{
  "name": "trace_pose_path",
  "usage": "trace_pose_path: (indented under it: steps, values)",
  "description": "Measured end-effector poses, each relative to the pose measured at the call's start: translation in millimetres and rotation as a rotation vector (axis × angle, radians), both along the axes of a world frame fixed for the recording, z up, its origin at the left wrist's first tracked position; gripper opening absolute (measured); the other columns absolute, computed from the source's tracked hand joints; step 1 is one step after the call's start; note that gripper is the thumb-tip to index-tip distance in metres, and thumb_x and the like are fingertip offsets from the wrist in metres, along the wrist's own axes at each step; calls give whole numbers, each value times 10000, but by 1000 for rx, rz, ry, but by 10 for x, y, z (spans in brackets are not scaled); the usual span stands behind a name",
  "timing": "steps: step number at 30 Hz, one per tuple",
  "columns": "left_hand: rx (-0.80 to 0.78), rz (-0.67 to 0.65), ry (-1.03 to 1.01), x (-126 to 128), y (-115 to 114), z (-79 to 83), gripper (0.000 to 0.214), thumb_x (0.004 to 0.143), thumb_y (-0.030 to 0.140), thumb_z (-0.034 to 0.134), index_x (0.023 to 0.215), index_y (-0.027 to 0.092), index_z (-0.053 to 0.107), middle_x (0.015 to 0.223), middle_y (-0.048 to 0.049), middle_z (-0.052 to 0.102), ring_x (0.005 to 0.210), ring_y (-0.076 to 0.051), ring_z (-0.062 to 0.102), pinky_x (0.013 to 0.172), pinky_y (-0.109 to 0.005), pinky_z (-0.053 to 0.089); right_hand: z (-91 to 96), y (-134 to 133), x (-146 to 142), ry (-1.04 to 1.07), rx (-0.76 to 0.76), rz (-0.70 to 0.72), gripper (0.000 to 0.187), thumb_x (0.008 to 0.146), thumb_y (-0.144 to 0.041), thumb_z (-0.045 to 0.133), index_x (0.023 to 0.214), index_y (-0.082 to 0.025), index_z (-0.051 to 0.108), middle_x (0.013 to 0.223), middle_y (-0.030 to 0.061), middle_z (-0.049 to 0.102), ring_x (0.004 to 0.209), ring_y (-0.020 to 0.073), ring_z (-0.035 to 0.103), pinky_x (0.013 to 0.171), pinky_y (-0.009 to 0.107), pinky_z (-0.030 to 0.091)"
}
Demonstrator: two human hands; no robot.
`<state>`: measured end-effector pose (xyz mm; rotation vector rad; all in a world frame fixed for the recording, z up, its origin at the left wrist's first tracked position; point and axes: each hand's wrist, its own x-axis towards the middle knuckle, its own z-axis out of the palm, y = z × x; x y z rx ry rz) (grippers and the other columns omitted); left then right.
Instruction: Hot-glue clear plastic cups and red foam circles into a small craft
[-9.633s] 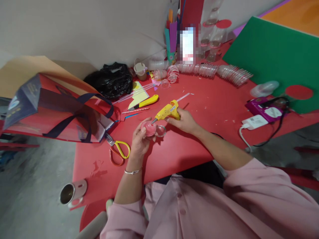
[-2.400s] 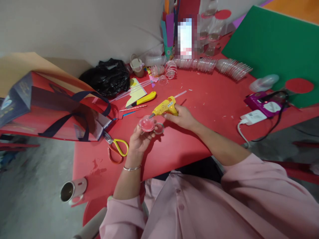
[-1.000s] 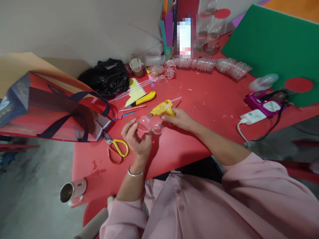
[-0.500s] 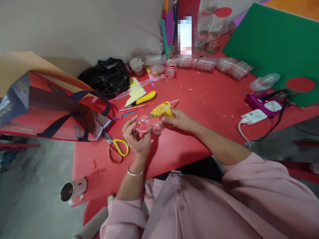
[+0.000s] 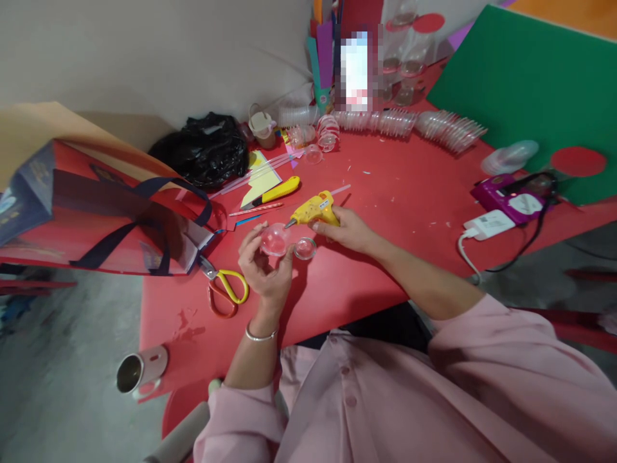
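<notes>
My left hand (image 5: 263, 263) is closed around a small clear plastic dome with a pink-red inside (image 5: 274, 239), held just above the red table (image 5: 385, 212). My right hand (image 5: 344, 230) grips a yellow glue gun (image 5: 313, 210) whose nozzle points left, close to the dome's upper right edge. A second small clear plastic dome (image 5: 304, 248) lies on the table between my two hands.
Yellow-handled scissors (image 5: 224, 289) lie left of my left hand, beside a red and navy bag (image 5: 96, 212). A yellow utility knife (image 5: 274, 191), a black plastic bag (image 5: 207, 148), rows of clear plastic lids (image 5: 409, 125), a green sheet (image 5: 520, 90), a white charger (image 5: 484, 225) and a metal mug (image 5: 139, 370) are around.
My left hand has turned the dome from palm-up holding to gripping it from the side, slightly lower and left. The glue gun has stayed near it, shifting a little left.
</notes>
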<state>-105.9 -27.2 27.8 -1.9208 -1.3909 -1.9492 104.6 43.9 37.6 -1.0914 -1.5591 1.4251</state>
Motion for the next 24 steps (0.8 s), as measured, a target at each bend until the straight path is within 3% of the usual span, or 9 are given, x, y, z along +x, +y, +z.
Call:
trace_pose_path:
  steps: [8, 15, 24]
  values:
    - [-28, 38, -22, -42, 13, -26, 622, 895, 446, 878, 1349, 251, 500, 1345, -119, 610, 1321, -290, 672, 1133, -533, 571, -21, 10, -6, -24, 20, -4, 513, 860, -636, 797, 1097, -181, 778, 1019, 70, 795, 811, 185, 670, 718, 312, 520]
    - [-1, -40, -36, -32, 2, -14, 635, 880, 379, 906, 1391, 254, 550, 1349, -113, 647, 1321, -288, 689, 1150, -527, 569, -13, 12, 16, -59, 33, -15, 490, 864, -630, 793, 1080, -190, 781, 978, 56, 792, 814, 193, 675, 731, 317, 510]
    - [-149, -120, -160, 15, -109, -2, 680, 896, 357, 888, 1485, 259, 561, 1486, -163, 621, 1376, -304, 678, 1131, -487, 618, 28, 16, 10, -73, 42, -23, 500, 851, -638, 775, 1066, -186, 772, 963, 46, 773, 826, 201, 662, 756, 333, 494]
